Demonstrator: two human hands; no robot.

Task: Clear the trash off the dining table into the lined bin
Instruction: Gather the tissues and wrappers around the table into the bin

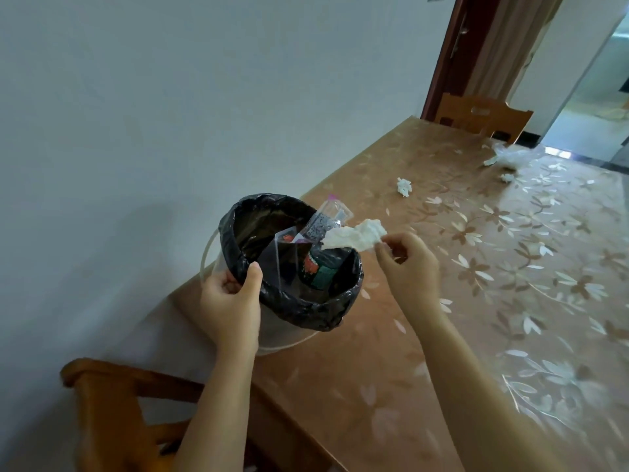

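Observation:
A white bin with a black liner (308,311) stands on the dining table (476,301) near its left edge. Inside it lie clear plastic wrappers (326,223) and a bottle with a red and green label (318,269). My left hand (231,301) grips the bin's near rim, thumb over the liner. My right hand (406,264) pinches a crumpled white tissue (357,236) just above the bin's right rim. Another crumpled tissue (404,186) lies farther along the table. A crumpled clear plastic bag with white scraps (510,156) sits at the far end.
A wooden chair (112,413) stands below the bin at the table's near left corner. Another wooden chair (483,117) is at the far end, in front of a doorway. A pale wall runs along the table's left side.

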